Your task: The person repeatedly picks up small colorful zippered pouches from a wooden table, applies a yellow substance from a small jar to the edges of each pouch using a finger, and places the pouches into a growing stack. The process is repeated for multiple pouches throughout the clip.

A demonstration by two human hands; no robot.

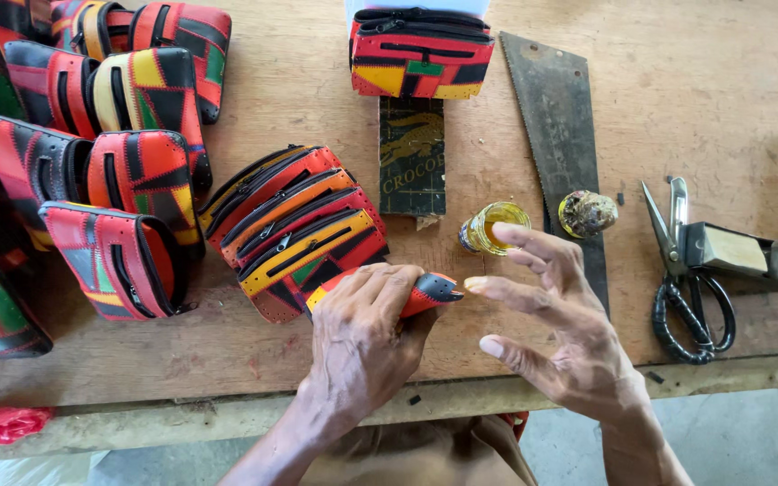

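Counter (695, 81) first: bare, scuffed wood, carrying everything I have out. Across its left end lies the big heap of patchwork pouches (92, 153) in red, black, yellow and green, and a leaning row of five or so more pouches (294, 225) stands just beyond my left hand. One further pouch (420, 52) sits at the far edge, with a dark printed card (411, 157) below it. A saw blade (558, 135) runs diagonally past the card. Off to the right, black-handled scissors (688, 279) lie with a small block tool (749, 255) resting across them.

My left hand (362, 346) is clamped over the pouch I'm working on (429, 290), fingers curled tight round it near the counter's front edge; only its black-and-red tip shows, pointing right. My right hand (560, 324) holds nothing, fingers spread wide, the forefinger tip just beside that tip.

Smallest are the open little jar of yellow liquid (493, 225), near my right fingertips, and its lid (587, 212) resting on the saw blade.

To do this well, I judge I should keep the left grip firm so the pouch cannot roll, touch only the exposed tip, and mind the open jar close by.
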